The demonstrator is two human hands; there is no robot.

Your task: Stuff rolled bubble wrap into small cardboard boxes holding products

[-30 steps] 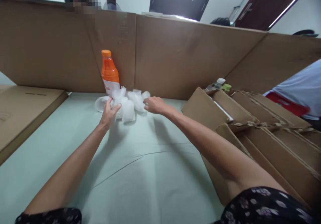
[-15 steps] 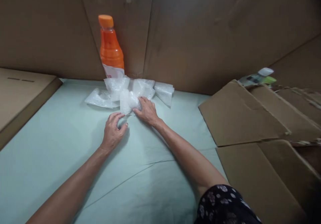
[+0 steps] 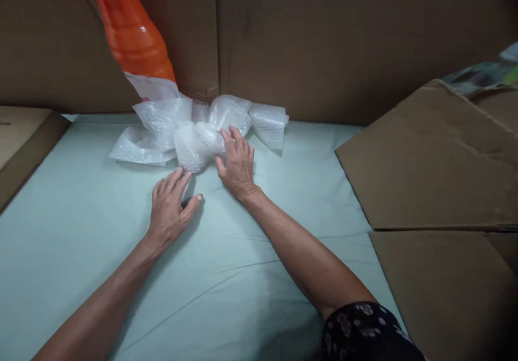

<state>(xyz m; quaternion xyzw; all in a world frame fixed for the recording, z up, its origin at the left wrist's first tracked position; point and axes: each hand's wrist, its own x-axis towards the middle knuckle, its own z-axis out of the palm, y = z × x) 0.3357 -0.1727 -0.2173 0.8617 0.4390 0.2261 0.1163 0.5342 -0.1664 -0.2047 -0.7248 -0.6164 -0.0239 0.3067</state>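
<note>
A heap of bubble wrap pieces (image 3: 190,129) lies on the pale green table (image 3: 226,274) against the cardboard wall. An orange bottle (image 3: 133,37) with a white label stands just behind the heap. My right hand (image 3: 237,161) rests flat on the table with its fingers stretched out and touching the front roll of bubble wrap. My left hand (image 3: 170,207) lies flat on the table a little in front of the heap, fingers apart, holding nothing.
Tall cardboard sheets (image 3: 343,42) wall off the back. Flattened cardboard boxes (image 3: 437,161) are stacked at the right. Another flat carton (image 3: 20,134) lies at the left edge. A green and white packet (image 3: 485,72) shows at the upper right.
The view has come closer and lower to the heap. My left hand let go of the wrap and settled flat on the table; my right hand slid onto the front roll.
</note>
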